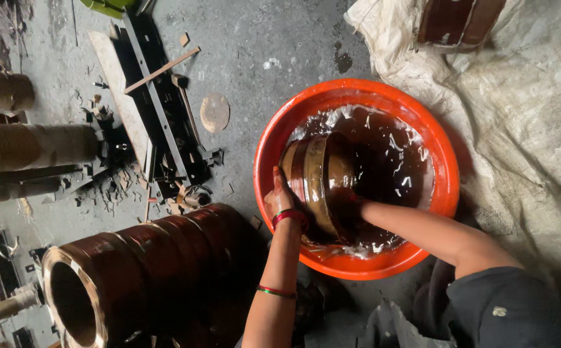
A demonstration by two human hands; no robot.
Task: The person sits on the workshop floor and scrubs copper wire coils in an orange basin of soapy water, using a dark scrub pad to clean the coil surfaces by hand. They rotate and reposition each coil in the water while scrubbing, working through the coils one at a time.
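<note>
A big dirty white cloth sheet (525, 116) covers the grey concrete floor (261, 45) on one side. A long brown ribbed coil roll (145, 270), shaped like a wide tube, lies on the floor near the person's left arm. A black metal frame (158, 116) with a thin wooden stick across it lies farther off, with small scraps around it.

A round orange plastic tub (357, 96) sits on the floor at the edge of the sheet. It holds dark, foamy water. A shiny brown ribbed coil ring (319, 174) stands tilted in the tub, partly under the water, on the side nearest the roll.

The left hand (279, 196) presses flat on the outer side of the ring, fingers spread, right at the tub's rim. It wears red bangles on the wrist. The right hand (351, 201) reaches into the water and goes behind the ring, so it is mostly hidden. It is not clear if its fingers are curled or flat. The two hands are apart, one on each side of the ring.
</note>
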